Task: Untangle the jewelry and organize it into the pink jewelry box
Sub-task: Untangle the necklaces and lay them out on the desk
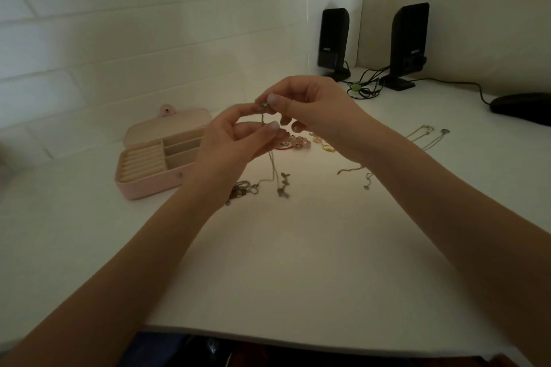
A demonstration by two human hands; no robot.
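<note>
Both hands are raised above the white table's middle. My right hand [301,107] pinches the top of a thin silver chain [272,167] by a small clasp. My left hand [238,140] pinches the same chain a little lower. The chain hangs down to the table, its lower end with small pendants among a tangle of chains [241,191]. The pink jewelry box [149,188] lies open to the left, lid back, with ring rolls and cream compartments. A pink beaded bracelet [298,143] lies behind the hands.
More thin chains [423,132] lie at the right, another chain [354,171] near my right forearm. Two black speakers [332,42] [407,45] with cables stand at the back right. A black mouse [521,107] sits at the far right. The table's front edge [298,337] is near me.
</note>
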